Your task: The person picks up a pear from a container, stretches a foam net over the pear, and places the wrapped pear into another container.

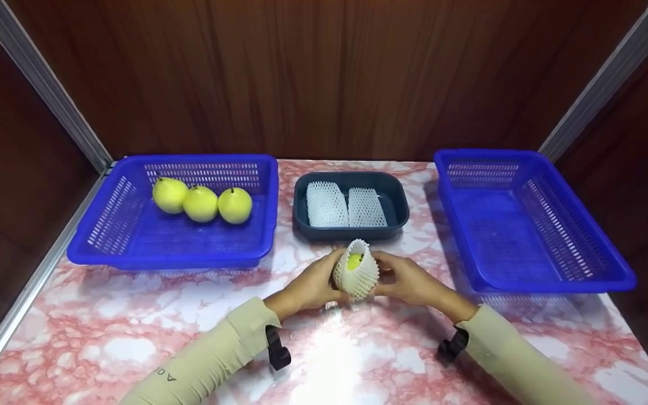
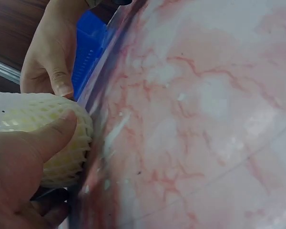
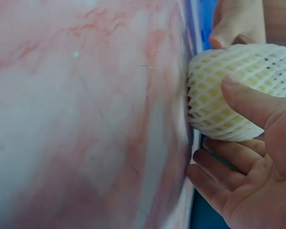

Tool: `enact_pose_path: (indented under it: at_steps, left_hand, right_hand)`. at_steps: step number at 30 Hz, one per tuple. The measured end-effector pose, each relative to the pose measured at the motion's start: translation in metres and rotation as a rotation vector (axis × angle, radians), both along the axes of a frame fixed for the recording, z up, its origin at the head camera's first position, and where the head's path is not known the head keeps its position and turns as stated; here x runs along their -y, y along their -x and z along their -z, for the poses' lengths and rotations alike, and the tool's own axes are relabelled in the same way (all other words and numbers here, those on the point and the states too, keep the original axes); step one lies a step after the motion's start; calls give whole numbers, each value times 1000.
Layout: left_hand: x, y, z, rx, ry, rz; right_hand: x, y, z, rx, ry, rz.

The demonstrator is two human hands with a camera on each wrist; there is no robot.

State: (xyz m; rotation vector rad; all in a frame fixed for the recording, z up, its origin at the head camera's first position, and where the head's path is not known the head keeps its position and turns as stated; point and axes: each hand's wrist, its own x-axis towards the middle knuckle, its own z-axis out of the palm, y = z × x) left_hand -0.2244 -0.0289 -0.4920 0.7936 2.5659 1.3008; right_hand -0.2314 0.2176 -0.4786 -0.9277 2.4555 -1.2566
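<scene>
A yellow-green pear sits upright in a white foam net sleeve in front of the dark box, its top showing through the sleeve's open end. My left hand grips the sleeved pear from the left, thumb across the net in the left wrist view. From the other side my right hand holds it too; the right wrist view has the thumb on the net and the fingers bent beneath. The sleeve's lower end is right at the marbled tabletop.
At the left, a blue basket holds three bare pears. A dark rectangular box at the back middle contains flat white foam nets. Another blue basket stands at the right. Wooden panels enclose the marbled table.
</scene>
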Motion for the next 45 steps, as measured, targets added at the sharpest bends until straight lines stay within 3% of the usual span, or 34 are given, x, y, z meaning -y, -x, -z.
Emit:
enact_pose_path:
  at_steps: [4,13,21,35,41,45]
  left_hand:
    - [2,0,-3,-38,-8,8]
    - [1,5,-10,-66,-67,6]
    - [-1,10,-7,-20,-28,42]
    - [0,13,5,-13,-68,56]
    - [5,14,2,95,-163,47]
    - [6,15,-6,196,-293,39]
  right_hand:
    - [-1,-1,-5,27,48,-38]
    - [2,2,-10,18,62,2]
    - [0,5,-3,77,52,-16]
    - [1,6,4,94,68,0]
    - [3,3,5,166,131,36]
    - [4,-1,2,219,227,94]
